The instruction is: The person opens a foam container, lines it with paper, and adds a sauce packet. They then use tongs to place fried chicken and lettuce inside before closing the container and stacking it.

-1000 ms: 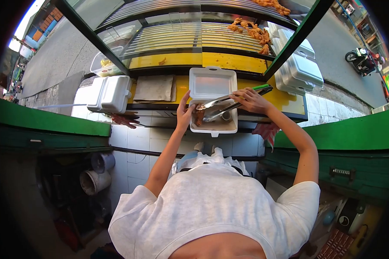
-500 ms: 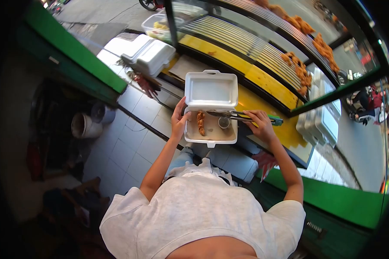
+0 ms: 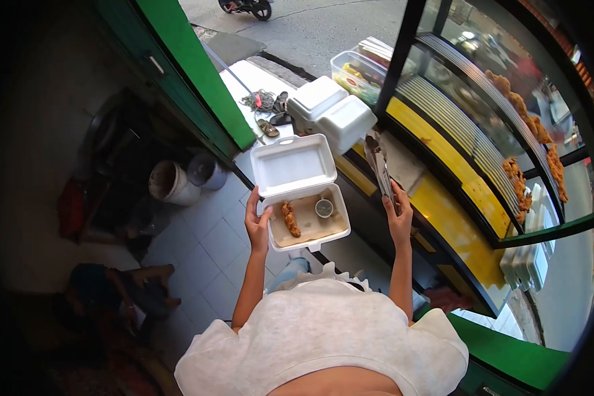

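An open white foam box [image 3: 294, 165] is held at its left side by my left hand [image 3: 257, 224], thumb over the rim. Brown paper lines it. A piece of fried food [image 3: 290, 220] lies at the left inside, and a small round cup [image 3: 324, 208] stands at the right. My right hand [image 3: 398, 210] is closed round a pair of metal tongs [image 3: 380, 165], to the right of the box and apart from it. The tongs point up toward the counter, and nothing shows between their tips.
A glass case [image 3: 455, 125] with fried pieces [image 3: 518, 181] stands at the right over a yellow counter [image 3: 442, 204]. Closed foam boxes [image 3: 347, 122] and a clear plastic tub [image 3: 358, 74] are ahead. Buckets [image 3: 171, 182] and a seated person [image 3: 122, 287] are at the left.
The tongs in my right hand have left the space over the box and now point up, apart from it. The view has turned, and the foam box appears lower and tilted.
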Action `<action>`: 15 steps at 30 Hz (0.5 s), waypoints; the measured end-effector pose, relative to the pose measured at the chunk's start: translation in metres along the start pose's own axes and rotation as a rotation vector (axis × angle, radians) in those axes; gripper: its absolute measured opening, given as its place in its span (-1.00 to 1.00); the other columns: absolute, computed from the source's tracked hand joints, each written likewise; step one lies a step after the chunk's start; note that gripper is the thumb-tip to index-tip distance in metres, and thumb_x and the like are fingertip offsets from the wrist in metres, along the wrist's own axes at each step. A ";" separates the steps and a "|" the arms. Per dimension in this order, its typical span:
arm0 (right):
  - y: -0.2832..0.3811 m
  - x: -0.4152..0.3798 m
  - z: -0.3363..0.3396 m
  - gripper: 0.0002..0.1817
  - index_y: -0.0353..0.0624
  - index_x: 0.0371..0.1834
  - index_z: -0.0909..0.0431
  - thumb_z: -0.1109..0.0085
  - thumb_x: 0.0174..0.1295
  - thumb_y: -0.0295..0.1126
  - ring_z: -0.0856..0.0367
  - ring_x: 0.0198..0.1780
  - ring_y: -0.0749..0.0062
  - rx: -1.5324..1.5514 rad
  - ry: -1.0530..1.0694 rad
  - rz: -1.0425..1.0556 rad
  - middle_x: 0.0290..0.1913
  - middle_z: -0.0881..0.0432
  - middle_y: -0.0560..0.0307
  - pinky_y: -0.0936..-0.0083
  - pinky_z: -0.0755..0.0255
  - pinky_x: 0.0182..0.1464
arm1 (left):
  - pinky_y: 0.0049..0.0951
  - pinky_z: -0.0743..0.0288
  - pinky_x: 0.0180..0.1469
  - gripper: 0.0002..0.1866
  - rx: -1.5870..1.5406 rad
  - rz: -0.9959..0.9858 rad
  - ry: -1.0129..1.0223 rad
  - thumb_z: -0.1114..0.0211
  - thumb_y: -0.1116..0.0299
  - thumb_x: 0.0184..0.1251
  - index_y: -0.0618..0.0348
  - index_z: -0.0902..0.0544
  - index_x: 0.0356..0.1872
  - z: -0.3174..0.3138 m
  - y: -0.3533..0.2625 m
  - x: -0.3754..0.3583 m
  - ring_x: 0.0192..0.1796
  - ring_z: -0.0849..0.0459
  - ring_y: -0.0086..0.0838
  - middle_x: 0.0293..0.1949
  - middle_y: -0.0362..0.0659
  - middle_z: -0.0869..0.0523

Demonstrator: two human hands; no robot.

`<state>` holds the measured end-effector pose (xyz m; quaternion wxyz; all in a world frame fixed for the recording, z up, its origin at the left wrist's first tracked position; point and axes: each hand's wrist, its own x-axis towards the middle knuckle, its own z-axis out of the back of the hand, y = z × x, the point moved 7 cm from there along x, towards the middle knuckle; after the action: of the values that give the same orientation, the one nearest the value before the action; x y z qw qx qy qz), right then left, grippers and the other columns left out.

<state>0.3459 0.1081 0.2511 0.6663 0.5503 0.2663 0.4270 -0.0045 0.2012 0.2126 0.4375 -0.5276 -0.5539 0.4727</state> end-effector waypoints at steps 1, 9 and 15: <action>0.000 0.004 -0.017 -0.48 -0.18 0.26 -0.44 -0.23 0.28 -0.20 -0.46 -0.02 0.50 0.010 -0.019 -0.023 0.02 -0.51 0.15 0.58 -0.30 0.01 | -0.38 -0.12 0.41 -0.37 0.005 -0.023 -0.011 -0.15 0.62 0.13 0.28 -0.34 0.32 0.015 -0.004 0.013 0.38 -0.31 -0.32 0.32 -0.02 -0.38; 0.026 0.069 -0.092 -0.40 -0.32 0.18 -0.47 -0.39 0.11 -0.24 -0.51 0.00 0.39 -0.150 -0.095 -0.010 -0.02 -0.53 0.07 0.53 -0.35 0.09 | -0.39 -0.10 0.41 -0.37 -0.057 -0.030 0.033 -0.12 0.67 0.14 0.29 -0.31 0.33 0.057 -0.022 0.105 0.38 -0.30 -0.35 0.33 -0.04 -0.37; 0.049 0.154 -0.085 -0.40 -0.36 0.15 -0.49 -0.40 0.11 -0.22 -0.55 0.03 0.32 -0.342 -0.262 -0.014 -0.02 -0.54 0.01 0.47 -0.38 0.11 | -0.39 -0.13 0.40 -0.38 -0.065 -0.032 0.119 -0.14 0.66 0.17 0.27 -0.31 0.33 0.031 -0.014 0.194 0.38 -0.30 -0.37 0.33 -0.06 -0.37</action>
<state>0.3387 0.2851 0.2943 0.7818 0.4782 0.1048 0.3861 -0.0494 0.3933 0.2184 0.4598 -0.5598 -0.5504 0.4150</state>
